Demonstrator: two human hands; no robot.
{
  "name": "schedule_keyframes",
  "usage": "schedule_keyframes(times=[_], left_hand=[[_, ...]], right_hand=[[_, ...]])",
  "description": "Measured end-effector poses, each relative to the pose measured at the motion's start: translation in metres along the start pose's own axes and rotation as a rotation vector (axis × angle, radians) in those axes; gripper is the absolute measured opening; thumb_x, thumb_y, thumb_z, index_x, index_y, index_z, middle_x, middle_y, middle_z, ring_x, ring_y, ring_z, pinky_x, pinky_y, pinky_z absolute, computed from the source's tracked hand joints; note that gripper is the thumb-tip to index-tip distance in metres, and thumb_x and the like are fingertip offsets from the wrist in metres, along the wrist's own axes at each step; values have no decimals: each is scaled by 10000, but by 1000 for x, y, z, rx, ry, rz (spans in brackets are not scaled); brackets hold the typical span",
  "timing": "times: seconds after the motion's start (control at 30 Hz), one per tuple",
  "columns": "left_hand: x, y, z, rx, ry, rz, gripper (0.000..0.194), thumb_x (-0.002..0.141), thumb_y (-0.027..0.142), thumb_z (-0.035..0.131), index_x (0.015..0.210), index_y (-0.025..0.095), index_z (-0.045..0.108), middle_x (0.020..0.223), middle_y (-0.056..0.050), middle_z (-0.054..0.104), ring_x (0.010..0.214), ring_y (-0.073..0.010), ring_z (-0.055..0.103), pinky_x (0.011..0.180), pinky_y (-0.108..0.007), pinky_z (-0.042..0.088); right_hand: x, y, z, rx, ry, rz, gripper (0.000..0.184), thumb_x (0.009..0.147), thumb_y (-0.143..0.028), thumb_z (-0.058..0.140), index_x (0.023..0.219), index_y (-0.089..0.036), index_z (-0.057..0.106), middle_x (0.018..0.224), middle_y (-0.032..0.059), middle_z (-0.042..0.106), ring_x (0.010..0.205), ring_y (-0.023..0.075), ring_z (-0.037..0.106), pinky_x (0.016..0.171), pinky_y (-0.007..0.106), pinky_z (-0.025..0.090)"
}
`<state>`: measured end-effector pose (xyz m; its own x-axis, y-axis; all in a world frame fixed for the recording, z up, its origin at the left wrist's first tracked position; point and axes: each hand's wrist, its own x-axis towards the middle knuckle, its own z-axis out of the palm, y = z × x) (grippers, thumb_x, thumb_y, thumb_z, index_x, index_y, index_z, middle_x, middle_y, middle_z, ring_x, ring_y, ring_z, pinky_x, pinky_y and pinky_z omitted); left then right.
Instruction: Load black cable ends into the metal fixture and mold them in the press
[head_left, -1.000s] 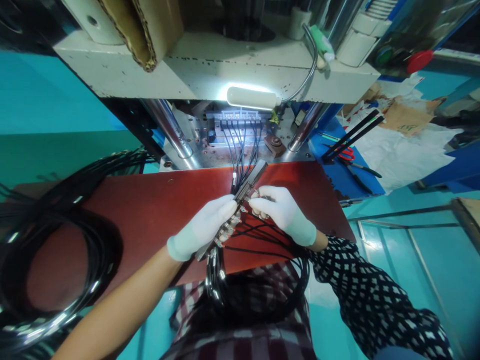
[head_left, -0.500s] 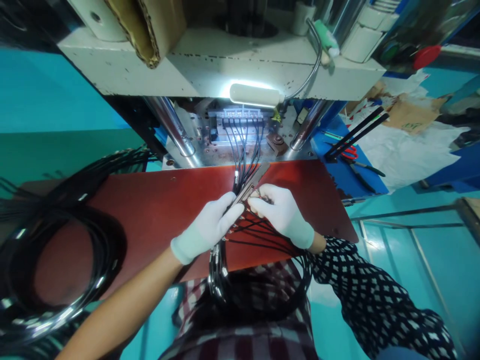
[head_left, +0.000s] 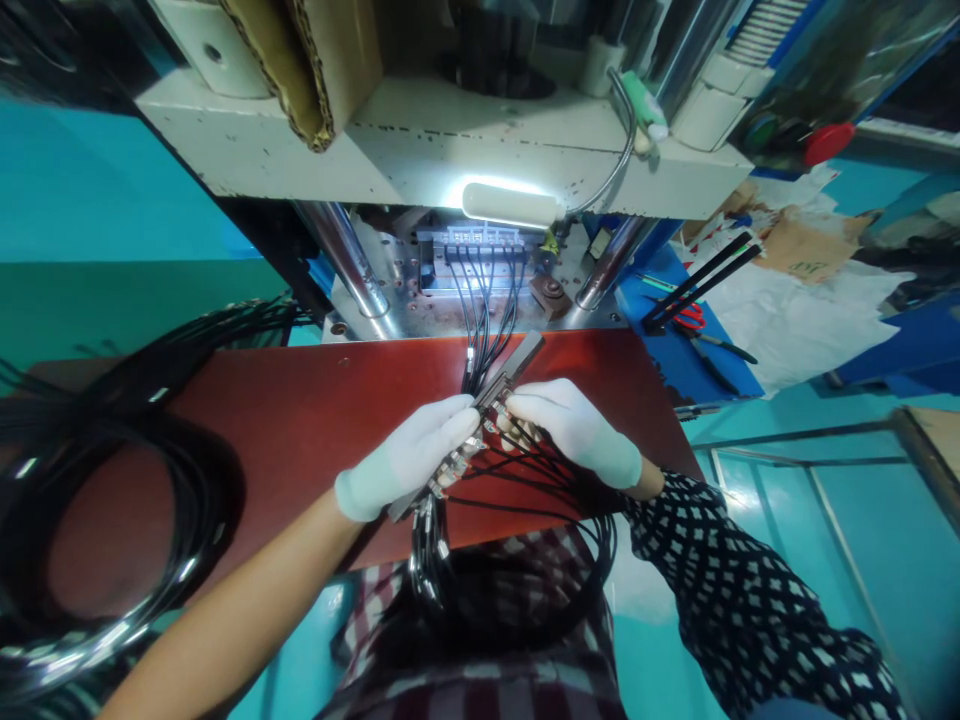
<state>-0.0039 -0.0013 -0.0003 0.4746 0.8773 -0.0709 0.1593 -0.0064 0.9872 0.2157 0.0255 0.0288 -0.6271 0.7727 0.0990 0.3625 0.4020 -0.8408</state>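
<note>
My left hand (head_left: 409, 455), in a white glove, is closed round a long grey metal bar (head_left: 510, 368) that lies slantwise over the red-brown board (head_left: 300, 420). Several black cables with metal ends (head_left: 457, 462) sit in a row along the bar. My right hand (head_left: 574, 425), also gloved, pinches one of these cable ends at the bar's upper part. The cables run down into a black loop (head_left: 517, 590) over my lap. Both hands touch the bar close together.
Behind the board stands a press with steel columns (head_left: 345, 262), a lit lamp (head_left: 511, 203) and a fixture (head_left: 472, 245) holding several black cables. A big coil of black cable (head_left: 90, 500) lies at the left. Red-handled scissors (head_left: 694, 312) and black rods lie at the right.
The bar and both hands shifted slightly lower and toward me, and more metal cable ends show along the bar. The grip of each hand stays the same.
</note>
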Motion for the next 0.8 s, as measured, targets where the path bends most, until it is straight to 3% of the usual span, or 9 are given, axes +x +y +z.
schedule_keyframes(times=[0.13, 0.3, 0.43, 0.57, 0.7, 0.8], left_hand=[[-1, -1, 0, 32, -14, -5, 382, 993, 500, 418, 821, 174, 521, 807, -7, 530, 844, -173, 503, 777, -277, 435], [-3, 3, 2, 230, 12, -11, 360, 994, 491, 418, 801, 190, 457, 741, 30, 444, 691, -125, 405, 645, -242, 370], [-3, 5, 3, 301, 41, -26, 368, 985, 496, 432, 773, 195, 425, 706, 35, 429, 667, -124, 392, 617, -241, 352], [-3, 3, 3, 167, 11, -34, 385, 982, 520, 426, 801, 184, 479, 749, 20, 472, 695, -129, 429, 642, -245, 381], [-2, 1, 3, 27, 14, -47, 404, 973, 540, 439, 847, 169, 538, 791, -7, 533, 742, -150, 474, 682, -268, 423], [-2, 2, 1, 7, 19, -47, 404, 974, 533, 445, 887, 160, 575, 810, -18, 560, 763, -158, 493, 702, -280, 438]], right_hand=[[4, -5, -9, 42, -123, -22, 326, 970, -312, 467, 691, -205, 599, 727, 17, 612, 679, 158, 531, 660, 281, 401], [3, -10, -9, 90, -139, 56, 403, 1011, -388, 390, 721, -212, 607, 752, 51, 632, 684, 174, 545, 625, 295, 427], [2, -11, -4, 190, -94, 123, 387, 995, -421, 431, 741, -216, 639, 730, 61, 650, 648, 182, 554, 587, 312, 444], [0, -10, -1, 273, -38, 244, 348, 980, -426, 478, 777, -204, 653, 763, 48, 669, 687, 174, 584, 631, 304, 475], [-6, -3, 0, 372, 149, 408, 268, 978, -366, 470, 886, -192, 652, 786, 31, 677, 731, 153, 599, 659, 273, 478], [-16, 10, -1, 493, 166, 511, 259, 974, -365, 484, 921, -166, 641, 778, 28, 653, 667, 129, 560, 642, 274, 473]])
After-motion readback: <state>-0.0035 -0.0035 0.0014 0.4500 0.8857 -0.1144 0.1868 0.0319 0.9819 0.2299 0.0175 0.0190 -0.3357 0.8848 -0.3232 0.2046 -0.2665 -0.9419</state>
